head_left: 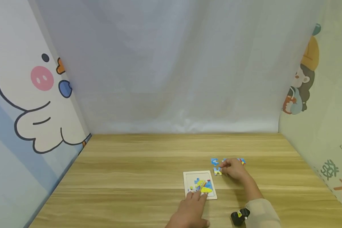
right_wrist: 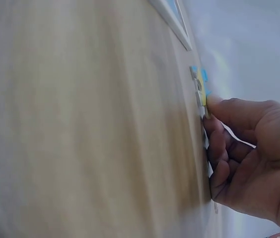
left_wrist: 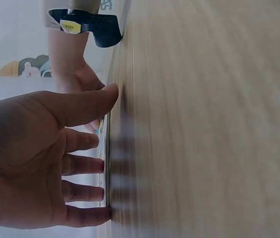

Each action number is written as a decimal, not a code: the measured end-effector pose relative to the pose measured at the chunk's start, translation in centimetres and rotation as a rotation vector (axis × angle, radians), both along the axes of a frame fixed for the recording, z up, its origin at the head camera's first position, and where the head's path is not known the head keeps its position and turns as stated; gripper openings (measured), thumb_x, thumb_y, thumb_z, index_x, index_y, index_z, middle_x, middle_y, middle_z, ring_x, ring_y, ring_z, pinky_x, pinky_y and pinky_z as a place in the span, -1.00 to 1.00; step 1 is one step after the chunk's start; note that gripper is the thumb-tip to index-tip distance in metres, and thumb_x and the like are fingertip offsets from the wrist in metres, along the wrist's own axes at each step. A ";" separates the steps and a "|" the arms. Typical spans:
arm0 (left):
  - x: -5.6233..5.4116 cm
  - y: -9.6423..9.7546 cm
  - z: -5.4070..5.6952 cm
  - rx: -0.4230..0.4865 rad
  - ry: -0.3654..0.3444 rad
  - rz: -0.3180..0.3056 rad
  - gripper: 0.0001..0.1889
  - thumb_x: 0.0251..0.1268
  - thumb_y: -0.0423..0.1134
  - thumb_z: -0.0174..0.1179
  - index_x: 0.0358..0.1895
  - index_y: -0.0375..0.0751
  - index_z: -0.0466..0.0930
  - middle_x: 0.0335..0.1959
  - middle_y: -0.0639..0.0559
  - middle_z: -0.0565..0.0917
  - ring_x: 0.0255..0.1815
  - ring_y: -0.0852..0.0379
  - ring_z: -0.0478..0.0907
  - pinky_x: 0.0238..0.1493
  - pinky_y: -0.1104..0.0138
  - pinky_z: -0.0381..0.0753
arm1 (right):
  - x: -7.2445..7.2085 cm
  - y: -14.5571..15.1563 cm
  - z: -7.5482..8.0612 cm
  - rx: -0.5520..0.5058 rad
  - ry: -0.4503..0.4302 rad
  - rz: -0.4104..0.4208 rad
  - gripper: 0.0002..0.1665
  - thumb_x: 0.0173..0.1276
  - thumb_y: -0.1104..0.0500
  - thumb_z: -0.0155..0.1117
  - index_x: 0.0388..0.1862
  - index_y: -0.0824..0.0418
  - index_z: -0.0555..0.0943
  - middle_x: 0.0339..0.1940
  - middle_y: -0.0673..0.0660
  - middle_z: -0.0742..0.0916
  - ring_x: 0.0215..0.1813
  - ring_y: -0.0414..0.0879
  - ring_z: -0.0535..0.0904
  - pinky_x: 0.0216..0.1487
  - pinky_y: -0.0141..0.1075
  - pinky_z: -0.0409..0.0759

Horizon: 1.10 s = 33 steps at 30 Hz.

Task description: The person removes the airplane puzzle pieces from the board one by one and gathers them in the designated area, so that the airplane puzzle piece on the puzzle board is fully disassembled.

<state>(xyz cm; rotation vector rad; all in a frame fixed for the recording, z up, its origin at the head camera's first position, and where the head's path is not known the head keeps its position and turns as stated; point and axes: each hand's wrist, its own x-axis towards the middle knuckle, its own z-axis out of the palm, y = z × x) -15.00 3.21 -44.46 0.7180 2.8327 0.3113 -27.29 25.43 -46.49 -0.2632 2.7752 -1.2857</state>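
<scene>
A square wooden puzzle board (head_left: 185, 180) with a pale frame lies on the table, partly filled with yellow, blue and red pieces. My left hand (head_left: 190, 211) rests its straight fingertips on the board's near edge, thumb apart to the right; the left wrist view shows the fingers (left_wrist: 83, 166) along that edge. Right of the board, my right hand (head_left: 234, 168) pinches a small yellowish puzzle piece (right_wrist: 209, 113) between thumb and forefinger, mostly hidden by the fingertips. Beside it lies a yellow-and-blue puzzle piece (head_left: 217, 171), with a blue puzzle piece (head_left: 214, 161) behind.
More loose pieces, among them a blue-and-red one (head_left: 242, 161), show partly behind the right hand. A black wrist camera (head_left: 239, 216) sits at the right sleeve. A grey-white curtain (head_left: 171, 79) closes off the back of the wooden table (head_left: 117, 177), with printed walls at both sides.
</scene>
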 end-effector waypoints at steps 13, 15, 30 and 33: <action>-0.2 1.0 -0.1 -0.073 0.027 0.035 -0.19 -0.24 0.16 0.45 0.20 -0.02 0.43 -0.05 0.04 0.39 -0.04 0.03 0.32 -0.22 0.12 0.49 | 0.3 -0.1 0.4 -0.028 -0.029 0.004 -0.87 0.16 0.35 0.29 -0.30 0.38 0.59 -0.44 0.07 0.61 -0.34 -0.07 0.47 -0.29 -0.26 0.45; -0.2 1.0 -0.1 -0.076 0.025 0.037 -0.19 -0.24 0.16 0.45 0.20 -0.01 0.43 -0.05 0.05 0.38 -0.03 0.03 0.31 -0.22 0.12 0.50 | 0.5 -0.1 0.5 -0.024 -0.011 0.013 -0.86 0.16 0.35 0.29 -0.29 0.40 0.59 -0.44 0.07 0.61 -0.33 -0.08 0.49 -0.29 -0.26 0.46; 0.0 0.9 0.0 -0.073 0.041 0.034 -0.19 -0.22 0.19 0.43 0.21 -0.02 0.42 -0.06 0.06 0.39 -0.03 0.00 0.31 -0.24 0.17 0.47 | 2.5 0.1 2.2 -0.048 0.012 0.076 -0.73 0.23 0.31 0.25 -0.10 0.42 0.57 -0.31 0.13 0.63 -0.23 -0.02 0.50 -0.23 -0.18 0.50; 0.0 0.9 0.1 -0.081 0.046 0.028 -0.18 -0.18 0.20 0.40 0.24 -0.02 0.40 -0.02 0.05 0.39 0.01 0.00 0.32 -0.19 0.14 0.48 | 2.9 0.3 2.6 -0.068 0.001 0.127 -0.69 0.24 0.29 0.26 -0.05 0.41 0.56 -0.23 0.20 0.64 -0.17 0.04 0.53 -0.18 -0.13 0.53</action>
